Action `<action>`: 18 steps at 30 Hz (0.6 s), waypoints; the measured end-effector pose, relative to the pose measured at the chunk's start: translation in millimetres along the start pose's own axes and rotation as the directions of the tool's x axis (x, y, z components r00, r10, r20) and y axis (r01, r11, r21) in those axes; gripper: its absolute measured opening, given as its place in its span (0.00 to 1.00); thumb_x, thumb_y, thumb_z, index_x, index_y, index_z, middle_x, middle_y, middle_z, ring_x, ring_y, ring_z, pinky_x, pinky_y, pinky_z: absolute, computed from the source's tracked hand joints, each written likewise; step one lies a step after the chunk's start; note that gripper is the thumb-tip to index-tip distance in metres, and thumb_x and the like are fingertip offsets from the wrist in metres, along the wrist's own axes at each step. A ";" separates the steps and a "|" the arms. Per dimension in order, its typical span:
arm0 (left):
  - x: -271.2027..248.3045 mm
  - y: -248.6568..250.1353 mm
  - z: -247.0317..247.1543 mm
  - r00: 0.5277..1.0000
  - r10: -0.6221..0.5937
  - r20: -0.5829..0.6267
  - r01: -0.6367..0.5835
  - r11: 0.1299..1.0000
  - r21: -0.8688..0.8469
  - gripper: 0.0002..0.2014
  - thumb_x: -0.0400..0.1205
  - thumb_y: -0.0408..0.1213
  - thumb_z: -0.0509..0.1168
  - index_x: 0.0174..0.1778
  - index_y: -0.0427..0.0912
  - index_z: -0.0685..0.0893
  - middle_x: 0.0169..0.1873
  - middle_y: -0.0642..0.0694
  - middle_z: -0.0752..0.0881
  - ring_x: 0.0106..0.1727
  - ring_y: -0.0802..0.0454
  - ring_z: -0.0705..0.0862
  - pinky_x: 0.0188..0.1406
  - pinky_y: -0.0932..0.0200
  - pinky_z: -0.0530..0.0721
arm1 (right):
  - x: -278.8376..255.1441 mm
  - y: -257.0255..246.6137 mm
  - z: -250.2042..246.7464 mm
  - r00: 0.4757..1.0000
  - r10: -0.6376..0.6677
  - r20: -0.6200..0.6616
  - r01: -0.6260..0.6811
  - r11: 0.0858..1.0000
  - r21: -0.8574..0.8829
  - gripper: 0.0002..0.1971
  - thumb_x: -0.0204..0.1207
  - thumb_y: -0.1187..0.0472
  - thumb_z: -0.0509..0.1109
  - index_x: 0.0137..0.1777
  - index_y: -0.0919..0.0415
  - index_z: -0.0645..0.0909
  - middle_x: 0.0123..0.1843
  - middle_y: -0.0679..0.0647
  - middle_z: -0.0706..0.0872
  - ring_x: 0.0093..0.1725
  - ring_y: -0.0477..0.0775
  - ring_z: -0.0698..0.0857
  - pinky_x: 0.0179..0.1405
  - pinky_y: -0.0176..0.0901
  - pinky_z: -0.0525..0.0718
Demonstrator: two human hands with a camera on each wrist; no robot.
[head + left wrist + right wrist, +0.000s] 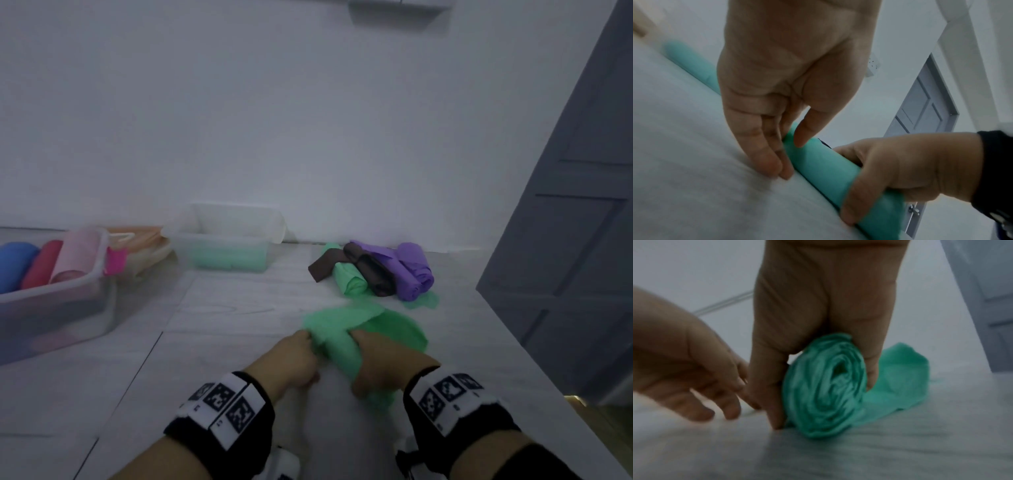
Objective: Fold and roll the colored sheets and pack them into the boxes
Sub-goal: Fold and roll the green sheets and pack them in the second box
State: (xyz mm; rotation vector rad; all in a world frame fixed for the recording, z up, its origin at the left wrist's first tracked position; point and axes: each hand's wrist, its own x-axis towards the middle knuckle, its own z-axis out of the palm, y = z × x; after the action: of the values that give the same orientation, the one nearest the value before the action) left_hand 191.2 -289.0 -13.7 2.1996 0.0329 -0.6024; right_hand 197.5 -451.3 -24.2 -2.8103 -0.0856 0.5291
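A green sheet [387,325] lies on the pale floor, partly wound into a roll [826,386] whose spiral end faces the right wrist view. My right hand [380,356] grips the roll, thumb on one side and fingers curled over the other. The loose tail [906,373] trails off beyond the fingers. My left hand [299,353] is at the roll's left end. Its straight fingers [774,168] point down to the floor beside the roll, and the thumb rests on the green roll [824,164].
A clear box [51,289] at the left holds blue, red and pink rolls. A second clear box [236,240] by the wall holds green rolls. Orange sheets [144,240] lie between them. Purple, brown and green rolls [376,270] are piled ahead. A grey door [565,240] stands at the right.
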 end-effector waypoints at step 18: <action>-7.7 -35.7 -63.5 0.839 0.065 0.540 0.439 0.504 -0.744 0.33 0.75 0.56 0.58 0.55 0.27 0.87 0.48 0.26 0.87 0.44 0.32 0.89 0.30 0.55 0.89 | -41.2 -32.1 -38.0 0.742 -0.620 -0.255 0.516 0.771 -0.372 0.28 0.70 0.58 0.72 0.71 0.54 0.71 0.65 0.51 0.80 0.61 0.56 0.79 0.59 0.48 0.75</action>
State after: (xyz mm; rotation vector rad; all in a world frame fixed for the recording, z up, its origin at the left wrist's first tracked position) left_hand 202.5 -217.6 -2.1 1.0035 0.2579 -1.0222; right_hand 172.8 -434.9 33.2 -2.8605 -0.9912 -0.1761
